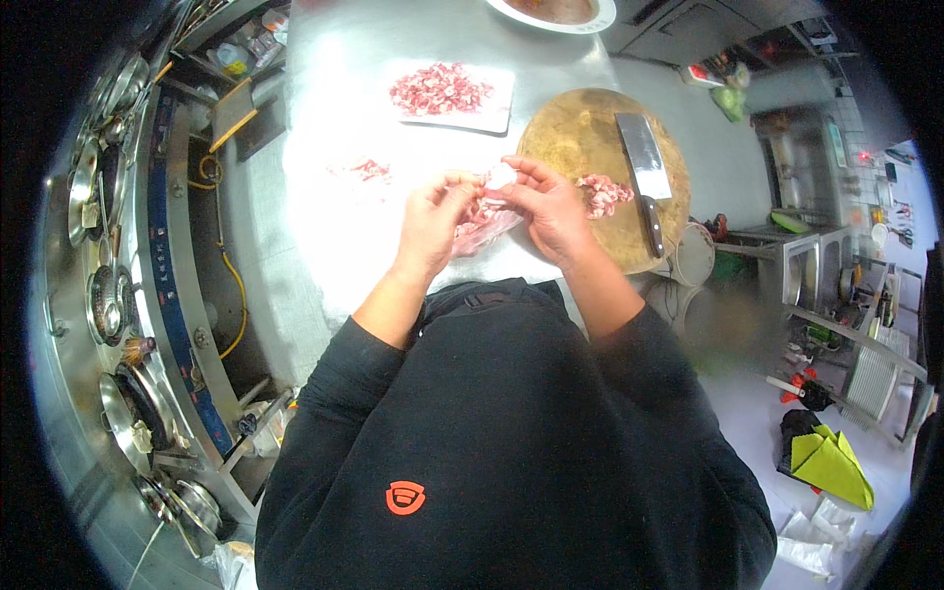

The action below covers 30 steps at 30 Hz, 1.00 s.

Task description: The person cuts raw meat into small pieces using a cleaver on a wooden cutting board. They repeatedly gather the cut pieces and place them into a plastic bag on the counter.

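Between my hands, just in front of my waist, is a clear plastic bag (487, 231) with pieces of raw meat showing through it. My left hand (440, 214) has its thumb and fingers pinched at the bag's upper part. From the other side, my right hand (549, 206) grips near a pale, shiny bunch at the top; glare hides whether this is plastic or meat. Cut raw meat (606, 195) lies in a small heap on the round wooden chopping board (568, 133), close to my right hand. A cleaver (645, 158) with a dark handle rests flat on that board.
On the steel table (346, 44), a white tray (501, 118) holds chopped meat (442, 90). Loose meat scraps (370, 170) lie at left in strong glare. A white bowl (601, 21) of brownish contents stands at the far edge. Pans (109, 306) line the stove at left.
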Available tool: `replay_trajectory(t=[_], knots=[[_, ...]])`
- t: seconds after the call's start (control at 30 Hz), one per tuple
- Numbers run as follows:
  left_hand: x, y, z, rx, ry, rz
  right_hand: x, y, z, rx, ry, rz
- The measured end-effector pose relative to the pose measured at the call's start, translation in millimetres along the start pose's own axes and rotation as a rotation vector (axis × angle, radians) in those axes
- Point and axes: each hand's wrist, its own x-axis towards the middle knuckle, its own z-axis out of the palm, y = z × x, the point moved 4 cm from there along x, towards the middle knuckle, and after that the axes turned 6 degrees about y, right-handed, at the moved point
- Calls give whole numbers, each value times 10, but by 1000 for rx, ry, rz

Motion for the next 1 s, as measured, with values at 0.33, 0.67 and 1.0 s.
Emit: replay_trajectory(t=[0.33, 0.67, 1.0], knots=[[57, -154, -39, -432, -37, -243, 58, -624, -508, -205, 216, -213], [136, -215, 229, -392, 31, -170, 8, -186, -190, -480, 19, -137], [-3, -26, 318, 270, 82, 160, -19, -205, -108, 69, -36, -14]])
